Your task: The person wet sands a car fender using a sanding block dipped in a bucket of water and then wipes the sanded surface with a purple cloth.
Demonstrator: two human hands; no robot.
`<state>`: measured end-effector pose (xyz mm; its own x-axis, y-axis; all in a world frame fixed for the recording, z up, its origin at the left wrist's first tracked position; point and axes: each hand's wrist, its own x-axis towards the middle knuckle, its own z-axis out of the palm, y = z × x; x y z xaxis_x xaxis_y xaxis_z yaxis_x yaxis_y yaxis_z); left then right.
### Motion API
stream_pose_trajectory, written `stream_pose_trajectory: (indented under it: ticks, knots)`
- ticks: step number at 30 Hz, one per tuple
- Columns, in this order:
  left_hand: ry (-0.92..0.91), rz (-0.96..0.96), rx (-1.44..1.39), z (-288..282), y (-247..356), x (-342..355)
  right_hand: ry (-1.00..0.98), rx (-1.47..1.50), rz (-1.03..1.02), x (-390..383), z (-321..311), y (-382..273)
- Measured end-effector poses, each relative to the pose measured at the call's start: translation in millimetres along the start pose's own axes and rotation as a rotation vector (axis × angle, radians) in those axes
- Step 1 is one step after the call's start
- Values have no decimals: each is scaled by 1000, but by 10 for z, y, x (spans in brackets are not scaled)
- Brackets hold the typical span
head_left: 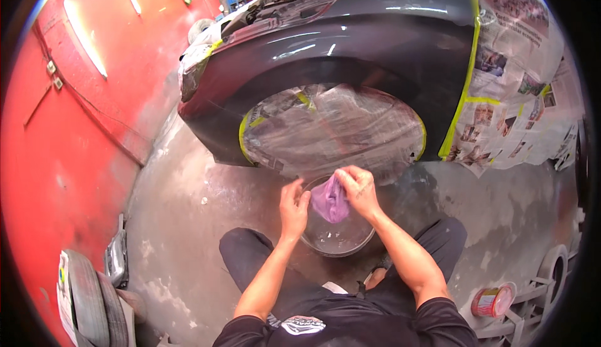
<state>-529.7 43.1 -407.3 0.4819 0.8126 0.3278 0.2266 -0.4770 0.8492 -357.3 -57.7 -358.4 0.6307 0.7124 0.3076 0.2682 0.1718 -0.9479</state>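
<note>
A crumpled purple cloth [330, 200] hangs from my right hand [359, 189], whose fingers are pinched on its upper edge. Just left of the cloth, my left hand [292, 208] is raised with its fingers apart, holding nothing. Under both hands stands a round dark bucket [346, 251] with liquid in it, partly hidden by the cloth. Straight ahead is a dark grey car fender [369, 40]. Its wheel arch is covered by masking paper and film [335, 125] edged with yellow-green tape.
Newspaper [519, 109] covers the car's side to the right. A red wall [69, 159] rises at the left. Tyres [91, 300] stand at the lower left. At the lower right are a red-labelled tub [493, 301] and a grey rack [526, 316]. The concrete floor [181, 222] has wet patches.
</note>
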Motion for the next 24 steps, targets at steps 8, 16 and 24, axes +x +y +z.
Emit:
stream_pose_trajectory:
  ticks: [8, 16, 24]
  knots:
    - [68, 64, -474, 85, 453, 13, -363, 464, 224, 291, 338, -253]
    - [316, 151, -573, -872, 418, 885, -436, -4, 71, 48, -275, 37]
    - [573, 720, 101, -1523, 869, 2787, -654, -966, -368, -702, -583, 1411]
